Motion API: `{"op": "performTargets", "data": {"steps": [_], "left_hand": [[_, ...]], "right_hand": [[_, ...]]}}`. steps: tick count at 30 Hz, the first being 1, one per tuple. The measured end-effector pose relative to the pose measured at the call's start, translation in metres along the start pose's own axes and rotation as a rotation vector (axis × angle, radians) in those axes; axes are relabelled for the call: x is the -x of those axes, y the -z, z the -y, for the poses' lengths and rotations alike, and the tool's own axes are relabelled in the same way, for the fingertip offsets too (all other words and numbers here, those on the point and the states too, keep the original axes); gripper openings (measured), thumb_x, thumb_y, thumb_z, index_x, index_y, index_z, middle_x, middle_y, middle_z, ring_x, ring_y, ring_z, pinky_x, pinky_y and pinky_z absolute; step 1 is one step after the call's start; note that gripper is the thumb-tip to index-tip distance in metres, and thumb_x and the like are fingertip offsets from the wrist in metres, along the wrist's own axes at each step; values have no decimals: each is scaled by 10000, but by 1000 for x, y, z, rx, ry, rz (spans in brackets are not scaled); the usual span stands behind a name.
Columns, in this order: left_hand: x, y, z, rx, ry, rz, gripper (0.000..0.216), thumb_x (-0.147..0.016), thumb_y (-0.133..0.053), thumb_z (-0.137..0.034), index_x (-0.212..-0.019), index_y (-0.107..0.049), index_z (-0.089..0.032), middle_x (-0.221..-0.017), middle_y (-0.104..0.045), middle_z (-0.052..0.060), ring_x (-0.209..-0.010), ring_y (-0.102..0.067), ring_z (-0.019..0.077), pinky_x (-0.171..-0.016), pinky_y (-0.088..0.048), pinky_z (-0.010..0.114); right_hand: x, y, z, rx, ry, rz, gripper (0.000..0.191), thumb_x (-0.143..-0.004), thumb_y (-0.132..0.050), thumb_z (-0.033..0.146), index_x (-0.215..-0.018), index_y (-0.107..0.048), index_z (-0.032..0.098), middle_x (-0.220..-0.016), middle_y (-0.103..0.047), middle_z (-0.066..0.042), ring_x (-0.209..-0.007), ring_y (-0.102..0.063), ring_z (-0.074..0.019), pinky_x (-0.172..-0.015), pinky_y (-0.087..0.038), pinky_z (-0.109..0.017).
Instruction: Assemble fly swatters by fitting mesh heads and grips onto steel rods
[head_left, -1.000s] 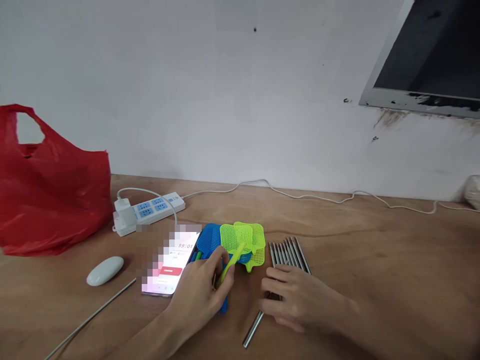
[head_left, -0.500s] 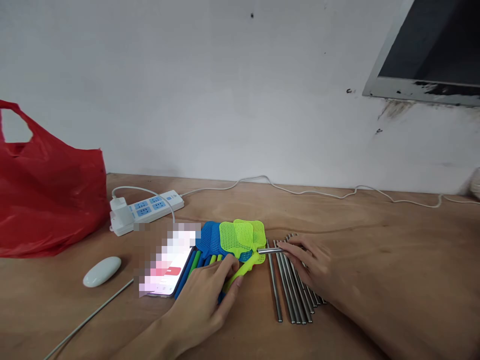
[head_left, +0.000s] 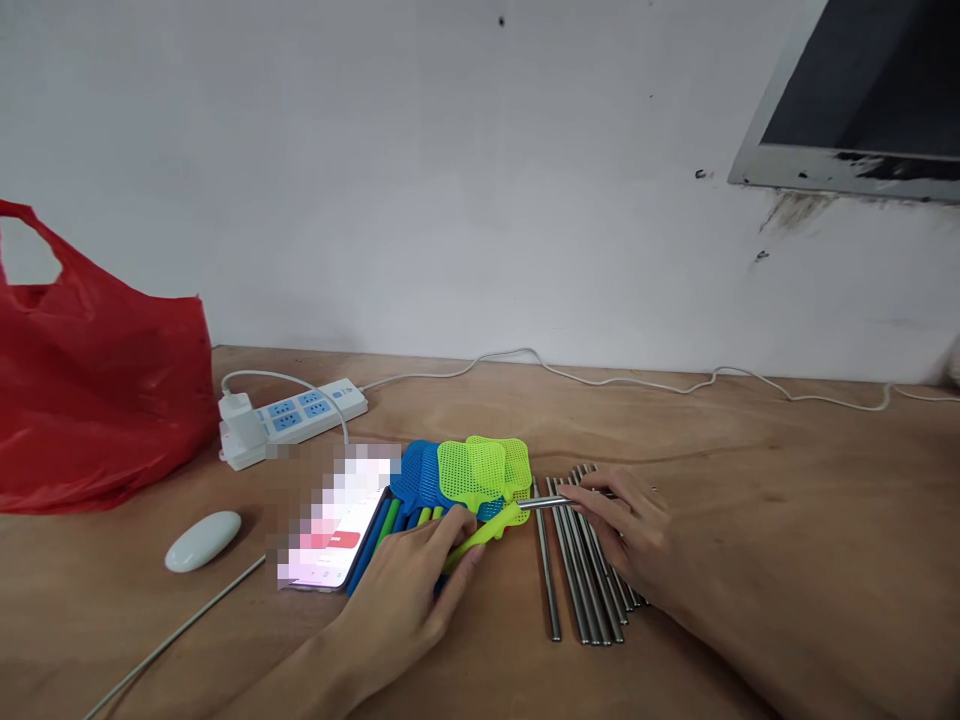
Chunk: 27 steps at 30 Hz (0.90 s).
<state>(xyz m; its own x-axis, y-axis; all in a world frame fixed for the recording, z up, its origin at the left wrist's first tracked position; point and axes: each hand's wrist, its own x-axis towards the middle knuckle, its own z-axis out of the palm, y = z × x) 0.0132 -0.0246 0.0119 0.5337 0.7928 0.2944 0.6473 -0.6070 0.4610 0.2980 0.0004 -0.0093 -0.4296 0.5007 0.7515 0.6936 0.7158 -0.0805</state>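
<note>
My left hand [head_left: 412, 580] is closed round a yellow-green plastic handle [head_left: 491, 527], which slants up to the right. In my right hand [head_left: 630, 520] a thin metal rod [head_left: 544, 502] is pinched between thumb and fingers, nearly level. The rod's left tip meets the upper end of the handle; whether it sits inside cannot be made out. Behind lie yellow-green mesh fly swatter heads [head_left: 469, 470] and blue mesh swatter heads [head_left: 415, 475], overlapping. Several more metal rods [head_left: 589, 590] lie side by side under and beside my right hand. Blue and green handles [head_left: 389, 522] are partly hidden by my left hand.
A lit phone [head_left: 337, 535], partly blurred, lies left of the swatters. Farther left are a white oval object [head_left: 202, 541], a power strip [head_left: 300, 415] with a plugged-in charger, and a red plastic bag [head_left: 105, 390]. A white cable [head_left: 622, 386] runs along the wall.
The handle and the rod have tilted slightly, and my right hand has shifted a little to the right. My grips stay the same; the view has moved slightly.
</note>
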Motion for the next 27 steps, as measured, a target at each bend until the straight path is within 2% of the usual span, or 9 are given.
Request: {"op": "performTargets", "data": {"steps": [6,13,16,19,21,23,27], "left_hand": [[0,-3,4,14,-29,-26,148,-1030,-376,-308,-1023,-512,-248,-964,-699,32,-778,-665,219,-613,-418,285],[1,-9,0,47,-65,42,120,-1027,-412,-292,-1070,-518,-252,-1015,-711,24,-833,-691,215,-664,-453,284],[1,-10,-1,40,-37,16,129,-1024,-405,-293,-1048,-523,-247,-991,-718,32,-804,-699,222,-622,-451,282],[0,-8,-1,42,-15,-28,136,-1019,-398,-298,-1051,-519,-243,-999,-724,48,-790,-707,230,-590,-456,280],[0,-6,-1,44,-14,-44,139,-1016,-397,-297,-1062,-516,-241,-1009,-725,59,-805,-710,235,-605,-470,285],[0,-5,-1,39,-21,-52,138,-1013,-397,-295,-1056,-517,-242,-999,-726,61,-800,-709,238,-612,-473,287],[2,-5,0,31,-37,-62,128,-1009,-399,-289,-1021,-518,-243,-923,-719,41,-738,-695,225,-579,-452,273]], "right_hand": [[-3,4,-4,-1,135,-1,459,-914,-447,-5,-1245,-628,257,-949,-691,-66,-840,-640,-192,-782,-456,-370],[-5,-2,23,-105,188,75,366,-933,-554,80,-1277,-580,201,-952,-705,-74,-842,-636,-191,-772,-513,-334],[-6,-1,24,-63,130,77,374,-903,-570,76,-1262,-586,181,-977,-705,-91,-875,-634,-214,-805,-510,-358],[-8,1,13,27,3,49,372,-839,-562,66,-1182,-629,193,-928,-712,-78,-856,-636,-239,-819,-479,-401],[-7,1,6,27,-86,29,253,-805,-558,80,-998,-665,202,-835,-706,-51,-783,-635,-227,-779,-465,-379],[-5,1,2,-14,-179,27,155,-793,-541,97,-847,-639,204,-741,-678,-25,-681,-614,-195,-691,-450,-325],[-4,2,9,-140,-248,38,124,-817,-499,122,-784,-584,207,-668,-614,-3,-577,-544,-157,-568,-401,-273]]}}
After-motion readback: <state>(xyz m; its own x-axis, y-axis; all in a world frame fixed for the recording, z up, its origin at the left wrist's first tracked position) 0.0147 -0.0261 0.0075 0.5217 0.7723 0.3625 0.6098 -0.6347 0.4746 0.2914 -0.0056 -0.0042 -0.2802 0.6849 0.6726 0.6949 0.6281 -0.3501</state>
